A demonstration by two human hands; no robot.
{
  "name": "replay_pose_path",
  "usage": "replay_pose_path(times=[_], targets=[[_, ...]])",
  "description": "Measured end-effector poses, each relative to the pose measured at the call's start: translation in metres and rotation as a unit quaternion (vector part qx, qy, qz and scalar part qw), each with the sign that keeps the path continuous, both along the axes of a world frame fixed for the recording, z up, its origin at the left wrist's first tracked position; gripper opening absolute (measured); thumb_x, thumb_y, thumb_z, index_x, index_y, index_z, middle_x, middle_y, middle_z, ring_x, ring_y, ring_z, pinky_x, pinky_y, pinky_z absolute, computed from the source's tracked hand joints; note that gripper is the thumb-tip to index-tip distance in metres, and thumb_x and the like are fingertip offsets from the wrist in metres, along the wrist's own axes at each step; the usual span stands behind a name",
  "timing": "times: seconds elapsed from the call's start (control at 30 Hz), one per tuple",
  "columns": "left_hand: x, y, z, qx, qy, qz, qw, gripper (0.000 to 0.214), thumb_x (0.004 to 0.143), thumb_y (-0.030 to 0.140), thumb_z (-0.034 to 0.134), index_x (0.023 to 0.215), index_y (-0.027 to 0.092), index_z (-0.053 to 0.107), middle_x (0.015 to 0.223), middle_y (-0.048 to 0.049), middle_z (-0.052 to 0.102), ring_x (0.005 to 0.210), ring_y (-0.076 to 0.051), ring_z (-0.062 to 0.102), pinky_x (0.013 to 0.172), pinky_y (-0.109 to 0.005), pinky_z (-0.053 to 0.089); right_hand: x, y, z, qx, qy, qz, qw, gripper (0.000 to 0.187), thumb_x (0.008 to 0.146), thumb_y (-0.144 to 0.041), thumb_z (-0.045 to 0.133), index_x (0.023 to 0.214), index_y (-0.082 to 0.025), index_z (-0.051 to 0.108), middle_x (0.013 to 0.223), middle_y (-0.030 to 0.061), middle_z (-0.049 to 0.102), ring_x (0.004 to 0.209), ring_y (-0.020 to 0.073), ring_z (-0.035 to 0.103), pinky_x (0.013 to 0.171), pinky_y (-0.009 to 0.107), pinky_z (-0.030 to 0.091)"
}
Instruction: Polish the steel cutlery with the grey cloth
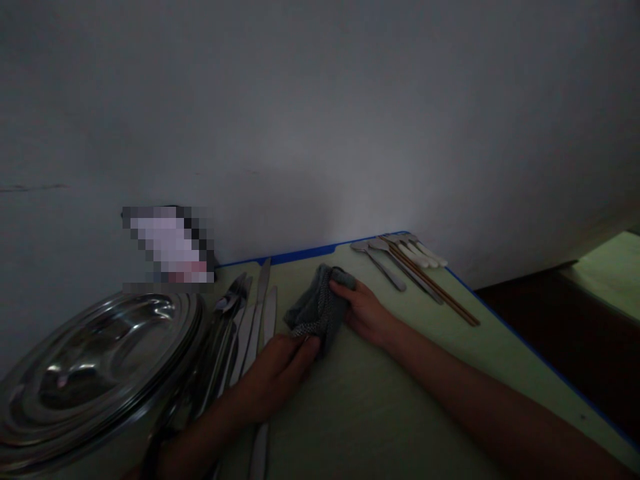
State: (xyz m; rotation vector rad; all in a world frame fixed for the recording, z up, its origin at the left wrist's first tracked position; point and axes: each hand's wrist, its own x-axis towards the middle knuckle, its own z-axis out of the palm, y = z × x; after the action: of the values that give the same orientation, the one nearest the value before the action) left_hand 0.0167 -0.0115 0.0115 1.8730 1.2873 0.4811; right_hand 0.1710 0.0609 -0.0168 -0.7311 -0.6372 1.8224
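Note:
A grey-blue cloth (320,307) with a speckled band is bunched above the table between my two hands. My right hand (367,313) is closed on its upper right side, thumb pressed on top. At the lower edge of the cloth, my left hand (283,370) is closed in a pinch. A thin glint shows by its fingertips, but what it grips is mostly hidden. Below and beside my left forearm lie several table knives (270,313) and forks (234,297) in a row. To the right of my right hand rest metal spoons (387,267) and brown wooden chopsticks (445,297).
A stack of shiny oval metal plates (193,320) stands at the left. Behind it, a pixelated phone-like object (167,243) leans against the grey wall (320,120). White-handled cutlery (425,253) lies at the far right corner of the pale blue-edged table (400,413).

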Motion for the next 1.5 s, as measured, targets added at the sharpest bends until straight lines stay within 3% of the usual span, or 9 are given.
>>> replay_pose_path(times=[0.27, 0.6, 0.9, 1.03, 1.2, 1.27, 1.33, 1.43, 1.5], targets=[[-0.003, 0.001, -0.001, 0.009, -0.016, -0.027, 0.999, 0.031, 0.088, 0.031, 0.033, 0.062, 0.019, 0.043, 0.055, 0.0056, 0.040, 0.052, -0.011, 0.039, 0.049, -0.022, 0.030, 0.003, 0.002, -0.004, 0.012, -0.005, 0.024, 1.000, 0.030, 0.058, -0.011, 0.072, 0.084, -0.018, 0.057, 0.075, -0.0029, 0.064, 0.070, 0.0121, 0.061, 0.073, 0.027, 0.048], [-0.003, 0.001, 0.003, 0.059, 0.006, -0.057, 0.997, 0.026, 0.085, 0.024, 0.034, 0.065, 0.018, 0.050, 0.057, 0.0052, 0.044, 0.054, -0.011, 0.041, 0.053, -0.022, 0.034, 0.005, 0.000, 0.001, 0.008, -0.036, 0.035, 0.999, 0.032, 0.054, -0.013, 0.073, 0.081, -0.018, 0.056, 0.072, -0.0027, 0.064, 0.067, 0.0115, 0.060, 0.067, 0.025, 0.047], [-0.007, 0.002, -0.007, 0.037, -0.005, -0.066, 0.997, 0.023, 0.086, 0.031, 0.040, 0.079, 0.017, 0.057, 0.070, 0.0015, 0.057, 0.066, -0.014, 0.051, 0.059, -0.023, 0.039, 0.004, -0.001, 0.000, 0.017, -0.040, 0.024, 0.999, 0.028, 0.053, -0.012, 0.070, 0.076, -0.018, 0.056, 0.070, -0.0031, 0.064, 0.066, 0.0116, 0.059, 0.066, 0.025, 0.047], [-0.007, 0.003, -0.010, 0.020, -0.002, -0.053, 0.998, 0.018, 0.076, 0.034, 0.058, 0.073, 0.017, 0.055, 0.065, 0.0043, 0.053, 0.060, -0.013, 0.048, 0.055, -0.022, 0.038, 0.003, -0.001, 0.001, 0.019, -0.035, 0.017, 0.999, 0.028, 0.052, -0.012, 0.070, 0.076, -0.018, 0.056, 0.069, -0.0032, 0.063, 0.065, 0.0116, 0.059, 0.067, 0.026, 0.047], [-0.008, 0.001, -0.008, 0.001, -0.002, -0.038, 0.999, 0.042, 0.057, 0.052, 0.072, 0.075, 0.017, 0.057, 0.066, 0.0040, 0.056, 0.066, -0.017, 0.052, 0.058, -0.024, 0.042, 0.003, -0.001, 0.000, 0.016, -0.036, 0.021, 0.999, 0.028, 0.052, -0.013, 0.070, 0.076, -0.018, 0.056, 0.069, -0.0037, 0.063, 0.066, 0.0119, 0.059, 0.067, 0.026, 0.046], [-0.010, -0.001, -0.008, 0.014, -0.004, -0.043, 0.999, 0.044, 0.061, 0.058, 0.067, 0.078, 0.018, 0.059, 0.067, 0.0025, 0.058, 0.068, -0.018, 0.054, 0.060, -0.025, 0.044, 0.003, -0.001, 0.000, 0.014, -0.039, 0.020, 0.999, 0.029, 0.052, -0.013, 0.070, 0.077, -0.018, 0.056, 0.068, -0.0041, 0.063, 0.064, 0.0119, 0.059, 0.067, 0.026, 0.046], [-0.012, -0.003, -0.008, 0.045, -0.015, -0.035, 0.998, 0.044, 0.075, 0.060, 0.050, 0.083, 0.018, 0.061, 0.074, -0.0013, 0.061, 0.072, -0.019, 0.055, 0.063, -0.027, 0.046, 0.003, -0.001, 0.000, 0.012, -0.042, 0.019, 0.999, 0.029, 0.052, -0.013, 0.070, 0.077, -0.018, 0.056, 0.068, -0.0041, 0.063, 0.064, 0.0119, 0.059, 0.067, 0.027, 0.046], [-0.013, -0.004, -0.007, 0.074, -0.020, -0.011, 0.997, 0.051, 0.090, 0.049, 0.022, 0.081, 0.018, 0.061, 0.076, -0.0049, 0.062, 0.073, -0.018, 0.055, 0.065, -0.027, 0.046, 0.003, -0.001, 0.001, 0.010, -0.043, 0.021, 0.999, 0.030, 0.052, -0.012, 0.070, 0.078, -0.018, 0.056, 0.070, -0.0036, 0.064, 0.066, 0.0123, 0.059, 0.067, 0.026, 0.046], [-0.010, -0.004, -0.006, 0.068, -0.001, -0.003, 0.998, 0.052, 0.093, 0.043, 0.017, 0.075, 0.018, 0.059, 0.069, -0.0034, 0.059, 0.067, -0.017, 0.054, 0.062, -0.026, 0.045, 0.003, -0.001, 0.001, 0.015, -0.043, 0.022, 0.999, 0.030, 0.052, -0.012, 0.070, 0.078, -0.018, 0.056, 0.071, -0.0035, 0.064, 0.067, 0.0121, 0.059, 0.068, 0.026, 0.046]])
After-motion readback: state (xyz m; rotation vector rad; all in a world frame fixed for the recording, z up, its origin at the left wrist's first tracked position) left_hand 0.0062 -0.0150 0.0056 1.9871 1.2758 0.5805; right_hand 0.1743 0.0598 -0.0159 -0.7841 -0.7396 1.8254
